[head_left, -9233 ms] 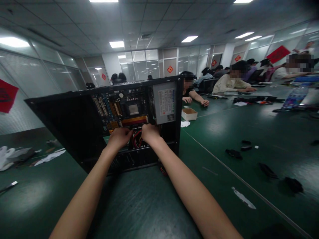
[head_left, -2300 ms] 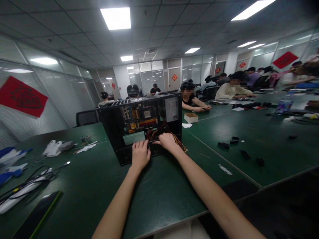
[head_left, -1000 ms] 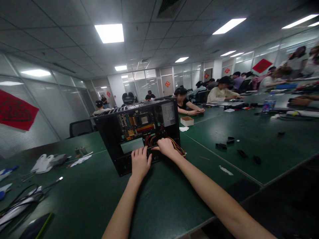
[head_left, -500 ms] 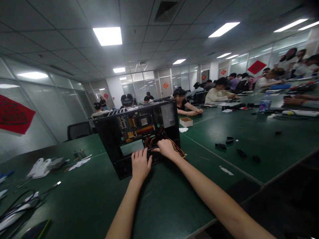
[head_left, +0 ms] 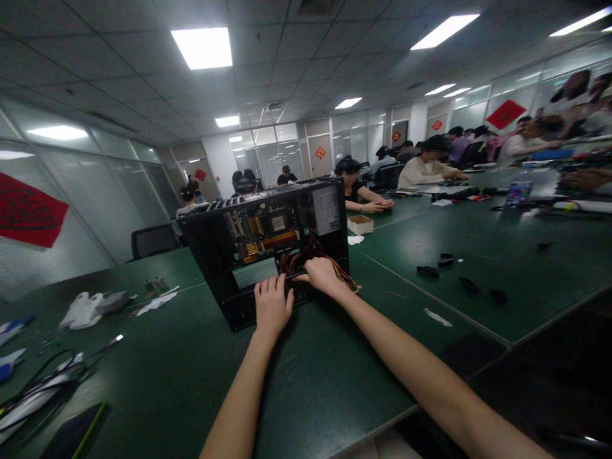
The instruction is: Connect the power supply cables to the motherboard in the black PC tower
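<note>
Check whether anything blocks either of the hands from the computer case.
Nothing visible does. The left hand and right hand both appear to be on the lower rail of the computer case. Red and yellow cables come out beside the right hand, not in front of it.

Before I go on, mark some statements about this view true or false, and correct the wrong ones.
1. The open black metal computer case sits on the green table. True.
2. The left grip is lifted well away from the case. False: the left grip is at the case's lower edge.
3. The right grip is nearer the red, yellow and black cables than the left one. True.
4. The small, open, pale box is left of the case. False: the box is on its right.
5. A crumpled white plastic bag lies left of the case. True.
</note>
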`<state>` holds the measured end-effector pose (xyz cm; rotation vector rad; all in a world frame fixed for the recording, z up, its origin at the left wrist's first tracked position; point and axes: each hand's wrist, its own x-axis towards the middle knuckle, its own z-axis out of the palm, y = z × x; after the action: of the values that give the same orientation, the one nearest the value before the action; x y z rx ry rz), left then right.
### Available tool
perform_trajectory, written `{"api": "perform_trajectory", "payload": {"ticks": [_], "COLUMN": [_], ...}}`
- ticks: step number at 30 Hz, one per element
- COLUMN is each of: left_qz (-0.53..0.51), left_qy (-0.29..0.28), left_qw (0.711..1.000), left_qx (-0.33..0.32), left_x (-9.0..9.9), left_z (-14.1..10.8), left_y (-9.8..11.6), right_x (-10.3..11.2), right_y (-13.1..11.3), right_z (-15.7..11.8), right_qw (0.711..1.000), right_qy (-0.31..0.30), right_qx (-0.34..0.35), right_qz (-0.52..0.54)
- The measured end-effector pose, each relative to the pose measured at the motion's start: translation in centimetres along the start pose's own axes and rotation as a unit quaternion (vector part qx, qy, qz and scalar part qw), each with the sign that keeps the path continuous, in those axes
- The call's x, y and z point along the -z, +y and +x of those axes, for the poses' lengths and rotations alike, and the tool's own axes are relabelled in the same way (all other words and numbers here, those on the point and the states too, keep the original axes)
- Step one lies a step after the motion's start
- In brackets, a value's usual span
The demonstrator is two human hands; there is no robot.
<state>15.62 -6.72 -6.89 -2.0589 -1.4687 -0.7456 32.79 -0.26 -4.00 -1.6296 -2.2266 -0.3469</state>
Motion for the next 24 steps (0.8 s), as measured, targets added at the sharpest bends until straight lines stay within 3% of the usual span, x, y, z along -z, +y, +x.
{"api": "perform_trajectory", "payload": {"ticks": [24], "left_qz": [-0.017], "left_qy": [-0.001], "left_qw": [1.000], "left_qx": [-0.005], "left_x": [-0.21], "left_z": [-0.04], "left_y": [-0.07], "right_x": [0.57], "right_y": [-0.14], "right_z": [-0.48], "right_qw": [1.000], "right_qy": [-0.011], "right_qx": [-0.011], "right_qz": [0.003]}}
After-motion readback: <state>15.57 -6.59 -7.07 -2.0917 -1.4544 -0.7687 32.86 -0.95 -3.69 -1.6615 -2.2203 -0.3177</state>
